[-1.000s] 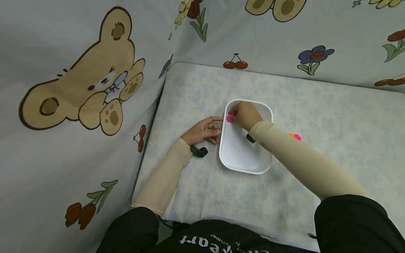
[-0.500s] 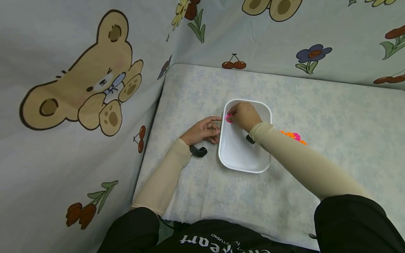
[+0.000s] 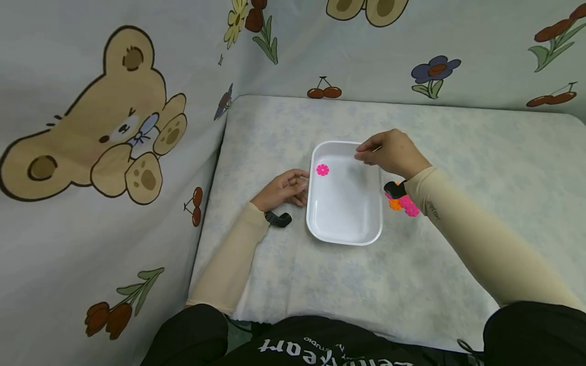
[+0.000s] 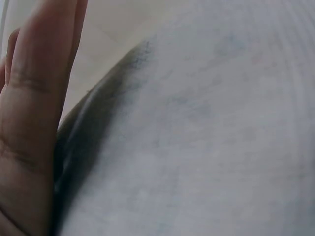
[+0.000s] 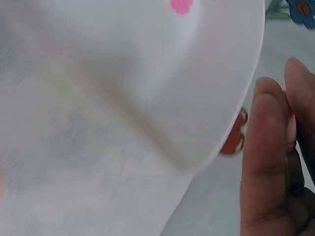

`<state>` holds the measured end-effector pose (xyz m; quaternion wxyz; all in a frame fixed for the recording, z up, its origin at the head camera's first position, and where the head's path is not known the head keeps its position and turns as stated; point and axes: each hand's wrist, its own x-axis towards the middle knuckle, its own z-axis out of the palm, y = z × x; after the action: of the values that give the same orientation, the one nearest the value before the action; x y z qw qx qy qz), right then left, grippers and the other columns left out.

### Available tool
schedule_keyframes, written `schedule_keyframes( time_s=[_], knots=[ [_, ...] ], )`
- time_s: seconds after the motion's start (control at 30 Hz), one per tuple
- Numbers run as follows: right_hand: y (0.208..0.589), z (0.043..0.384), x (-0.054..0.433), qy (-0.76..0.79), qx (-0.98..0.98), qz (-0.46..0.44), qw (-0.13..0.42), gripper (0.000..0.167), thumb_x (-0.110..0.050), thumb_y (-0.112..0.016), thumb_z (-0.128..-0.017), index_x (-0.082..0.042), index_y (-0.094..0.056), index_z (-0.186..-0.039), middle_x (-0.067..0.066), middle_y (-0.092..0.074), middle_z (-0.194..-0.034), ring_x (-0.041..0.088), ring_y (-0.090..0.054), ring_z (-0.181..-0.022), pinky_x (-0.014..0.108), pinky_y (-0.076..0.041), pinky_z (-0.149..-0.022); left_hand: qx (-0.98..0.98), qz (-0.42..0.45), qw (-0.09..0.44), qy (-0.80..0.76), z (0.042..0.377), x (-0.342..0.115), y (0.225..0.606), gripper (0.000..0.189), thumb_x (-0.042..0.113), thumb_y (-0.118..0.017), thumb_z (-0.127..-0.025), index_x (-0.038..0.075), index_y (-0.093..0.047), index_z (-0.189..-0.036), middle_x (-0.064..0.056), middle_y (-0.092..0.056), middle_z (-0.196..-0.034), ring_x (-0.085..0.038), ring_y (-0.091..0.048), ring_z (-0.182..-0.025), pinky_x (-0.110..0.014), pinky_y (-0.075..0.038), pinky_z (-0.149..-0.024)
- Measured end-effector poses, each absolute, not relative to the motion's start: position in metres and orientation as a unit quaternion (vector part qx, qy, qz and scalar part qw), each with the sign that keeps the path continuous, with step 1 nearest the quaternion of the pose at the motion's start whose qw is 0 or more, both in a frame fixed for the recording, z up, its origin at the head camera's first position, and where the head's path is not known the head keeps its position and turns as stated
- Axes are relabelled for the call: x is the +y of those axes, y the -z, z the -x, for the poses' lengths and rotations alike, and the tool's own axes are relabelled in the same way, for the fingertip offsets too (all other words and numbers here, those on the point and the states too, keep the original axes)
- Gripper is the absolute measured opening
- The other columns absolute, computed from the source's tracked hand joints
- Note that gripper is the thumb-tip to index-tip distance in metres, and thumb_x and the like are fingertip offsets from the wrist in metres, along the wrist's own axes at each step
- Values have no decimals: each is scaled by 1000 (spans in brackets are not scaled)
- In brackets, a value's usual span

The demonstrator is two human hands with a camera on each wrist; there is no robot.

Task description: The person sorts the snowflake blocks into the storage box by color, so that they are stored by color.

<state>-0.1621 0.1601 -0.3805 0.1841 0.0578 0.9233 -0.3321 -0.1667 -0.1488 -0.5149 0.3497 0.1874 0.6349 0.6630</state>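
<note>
A white rectangular tray (image 3: 344, 239) with raised walls stands on the table. In its far left corner lies a small pink flower-shaped piece (image 3: 322, 170). My left hand (image 3: 285, 190) rests on the cloth, fingertips right at the tray's left wall, fingers relaxed. Above the tray's far right corner hovers my right hand (image 3: 391, 151), thumb and fingers loosely bent with nothing between them. Right of the tray, partly hidden by the right wrist, is a small group of pink and orange flower-shaped pieces (image 3: 411, 209). The right wrist view shows the pink piece (image 5: 181, 5) at its top edge.
A pale mottled cloth (image 3: 480, 152) covers the table. A curtain (image 3: 274, 81) printed with bears, cherries and flowers rises along the back and left sides. Black straps circle both wrists.
My right hand has lifted off the pink flower piece and moved right, leaving it in the tray. More of the pieces beside the tray now show. The left hand stays by the tray wall.
</note>
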Motion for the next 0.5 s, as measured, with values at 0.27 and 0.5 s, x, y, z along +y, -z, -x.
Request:
schedule_keyframes(
  time_s=[0.27, 0.5],
  knots=[
    [386, 129, 227, 332, 922, -100, 171, 45, -49, -73, -96, -14, -74, -124, 16, -78, -113, 34, -72, -105, 49, -55, -91, 663, -186, 339, -641, 162, -146, 509, 18, 14, -60, -106, 2, -62, -119, -8, -71, -97, -19, -72, -86, -34, -64, -81],
    [414, 102, 247, 325, 929, -93, 150, 36, -38, -73, -99, -12, -75, -124, 17, -75, -117, 33, -71, -103, 47, -56, -88, 733, -171, 286, -592, 151, -142, 495, 46, 26, -76, -98, 19, -57, -140, -4, -63, -131, -19, -70, -107, -34, -58, -94]
  ],
)
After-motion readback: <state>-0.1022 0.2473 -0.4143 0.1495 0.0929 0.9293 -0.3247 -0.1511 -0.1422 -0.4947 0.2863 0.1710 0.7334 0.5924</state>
